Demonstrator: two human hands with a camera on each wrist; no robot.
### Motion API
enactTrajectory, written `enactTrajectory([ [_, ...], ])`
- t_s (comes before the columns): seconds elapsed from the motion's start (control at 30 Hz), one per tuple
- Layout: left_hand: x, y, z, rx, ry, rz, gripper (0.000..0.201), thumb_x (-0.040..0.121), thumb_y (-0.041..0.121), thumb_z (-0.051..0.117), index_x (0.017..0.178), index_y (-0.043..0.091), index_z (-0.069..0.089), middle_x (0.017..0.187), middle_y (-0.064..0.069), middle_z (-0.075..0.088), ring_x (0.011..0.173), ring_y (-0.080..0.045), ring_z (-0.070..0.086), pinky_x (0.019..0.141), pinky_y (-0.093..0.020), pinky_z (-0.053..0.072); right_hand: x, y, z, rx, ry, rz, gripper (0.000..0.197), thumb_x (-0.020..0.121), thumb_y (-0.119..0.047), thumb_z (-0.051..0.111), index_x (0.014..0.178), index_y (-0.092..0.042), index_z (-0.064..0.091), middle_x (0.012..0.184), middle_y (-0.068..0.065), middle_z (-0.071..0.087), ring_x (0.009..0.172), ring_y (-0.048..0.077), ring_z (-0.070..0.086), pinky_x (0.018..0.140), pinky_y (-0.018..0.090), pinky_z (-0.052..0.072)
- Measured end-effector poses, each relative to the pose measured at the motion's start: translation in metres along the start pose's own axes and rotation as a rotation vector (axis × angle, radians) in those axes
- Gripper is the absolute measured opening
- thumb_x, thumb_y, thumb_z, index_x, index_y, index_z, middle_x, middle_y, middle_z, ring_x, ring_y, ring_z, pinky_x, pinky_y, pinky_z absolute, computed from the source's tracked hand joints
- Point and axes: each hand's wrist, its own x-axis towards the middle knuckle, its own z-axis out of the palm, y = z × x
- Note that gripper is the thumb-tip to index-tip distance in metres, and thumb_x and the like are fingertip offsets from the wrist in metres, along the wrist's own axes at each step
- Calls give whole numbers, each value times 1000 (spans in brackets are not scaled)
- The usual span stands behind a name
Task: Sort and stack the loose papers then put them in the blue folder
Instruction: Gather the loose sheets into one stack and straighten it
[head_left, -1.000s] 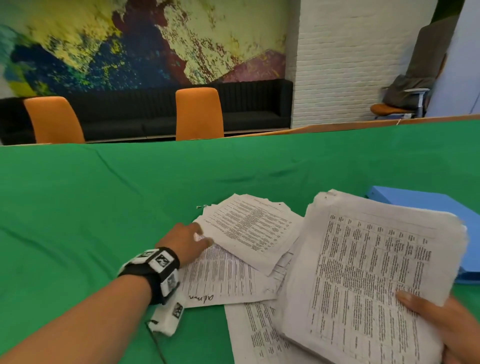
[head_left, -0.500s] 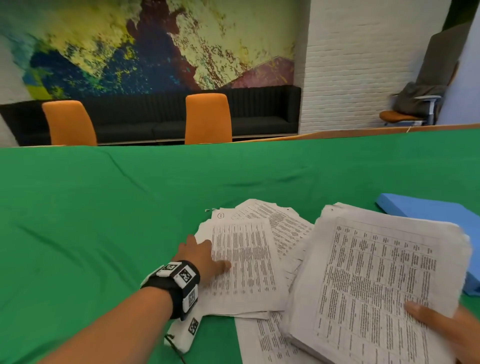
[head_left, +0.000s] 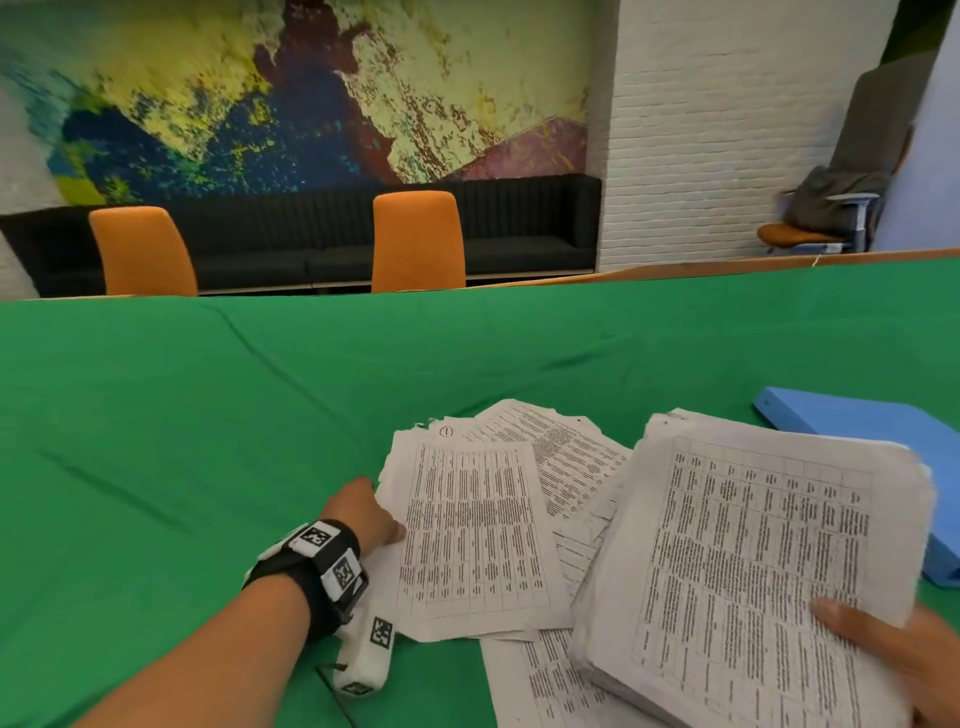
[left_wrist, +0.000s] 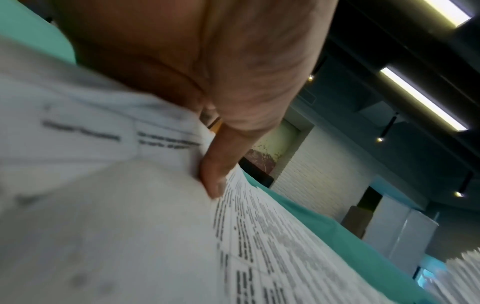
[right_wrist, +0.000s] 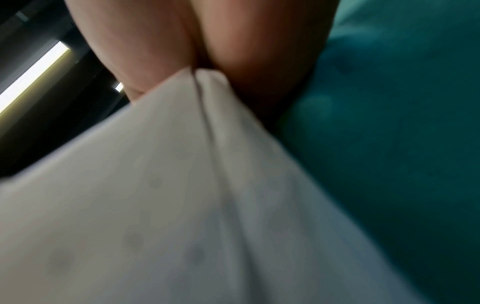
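desk (head_left: 260, 415) under green cloth | blue folder (head_left: 883, 431) at right, behind stack | paper stack (head_left: 753, 561) clamped in right hand (head_left: 893, 654) | loose sheets (head_left: 467, 530) lying left of stack | left hand (head_left: 363, 514) apparently pinches top sheet's edge, thumb (left_wrist: 218, 174) on paper

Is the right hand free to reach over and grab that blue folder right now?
Probably not yet. The right hand grips the thick stack of papers, which lies between it and the blue folder and covers part of it. The folder looks close, but the hand would likely have to set the stack down first.
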Motion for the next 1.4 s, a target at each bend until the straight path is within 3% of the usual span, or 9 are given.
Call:
enactTrajectory([
  [0.13,-9,-13,-16,-197,96,144,23,92,15,69,115,16,70,105,-6,75,87,-23,70,86,-37,57,0,-2,1,50,26,15,26,82,-1,70,104,-13,64,73,7,78,62,31,75,68,38,52],
  [0.27,-28,-25,-44,-338,177,243,7,97,18,64,94,18,70,90,-6,76,80,-28,72,81,-42,58,-1,1,0,56,2,7,36,78,-3,69,113,-8,64,89,17,78,74,36,76,76,48,56],
  [0.4,-39,-51,-93,-755,274,155,6,96,16,65,96,13,70,97,-14,77,84,-34,73,85,-53,57,-5,-1,1,79,-1,4,28,84,4,63,112,-4,63,91,21,77,74,37,76,53,41,62],
  [0.7,-39,-82,-123,-1186,191,-6,25,103,25,55,122,11,61,115,-10,73,89,-27,73,64,-37,62,-7,3,0,74,-13,27,32,86,3,60,116,-7,63,103,23,76,85,44,75,74,59,60],
  [0.77,-40,-73,-99,-1250,126,-57,29,103,22,53,128,9,58,121,-13,72,103,-34,72,86,-47,60,-8,2,1,64,-10,28,35,83,1,62,117,-7,62,103,23,76,87,44,74,84,65,55],
  [0.93,-48,-11,-24,-1069,-63,-11,22,103,25,56,108,6,65,107,-15,76,98,-34,72,89,-49,57,-12,-1,7,77,12,15,42,75,-4,66,116,-11,63,103,20,77,88,42,75,95,71,46],
  [1.07,-27,28,12,-683,-21,78,31,97,47,56,79,22,61,117,-22,70,109,-40,67,96,-53,54,-12,-2,7,67,21,-9,34,76,-2,66,109,-11,65,91,17,78,76,38,76,85,55,54],
  [1.27,-6,63,23,-541,-20,72,42,104,34,49,127,1,63,131,-23,64,121,-39,61,103,-46,51,-11,-5,16,-49,-7,4,46,65,-8,73,110,0,65,87,21,78,72,38,76,83,50,55],
  [1.4,-7,79,29,-543,-19,54,40,104,30,50,134,4,60,136,-16,61,121,-33,59,93,-30,45,-8,-7,22,-190,-33,-9,26,83,1,70,109,0,66,82,13,79,69,31,76,69,43,55],
])
